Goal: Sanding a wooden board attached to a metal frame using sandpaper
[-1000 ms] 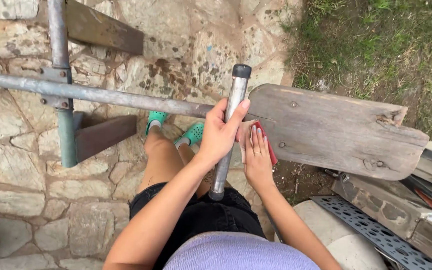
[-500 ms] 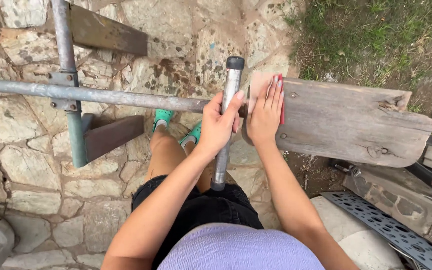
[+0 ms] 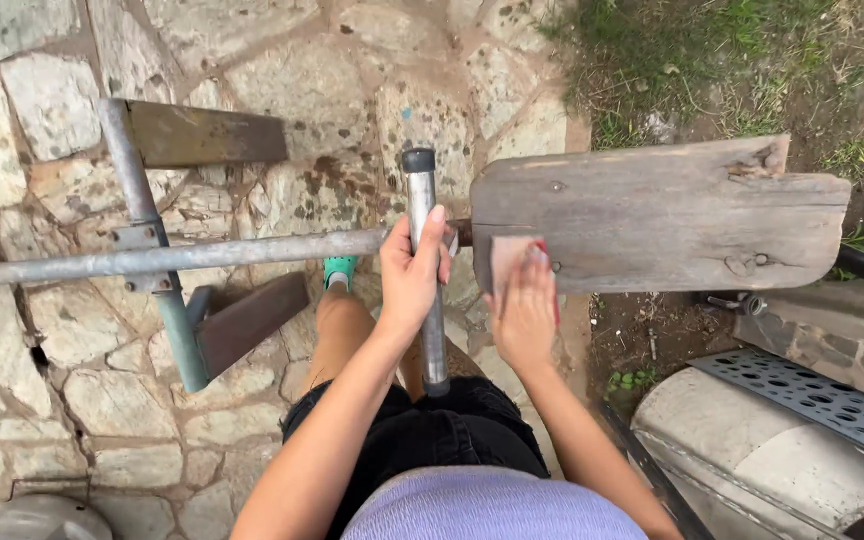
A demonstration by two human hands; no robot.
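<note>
My left hand (image 3: 414, 275) is wrapped around an upright grey metal pipe (image 3: 423, 215) with a black cap, where it meets a horizontal metal rail (image 3: 172, 258). My right hand (image 3: 524, 310) presses a small sanding block with a red edge (image 3: 510, 252) flat against the near left part of a weathered grey wooden plank (image 3: 662, 215). The plank lies across the frame to the right of the pipe. Below, my legs, black shorts and a teal shoe (image 3: 338, 268) show over stone paving.
A green-grey metal post (image 3: 180, 340) with rusty flat brackets (image 3: 207, 133) stands at left. Perforated metal decking (image 3: 817, 395) and a pale curved metal surface (image 3: 742, 450) lie at lower right. Grass and bare soil (image 3: 732, 70) are at upper right, stone paving (image 3: 42, 120) at left.
My right hand with the block has slid down the plank's left end toward me. The view shifted, and the left hand stayed on the pipe.
</note>
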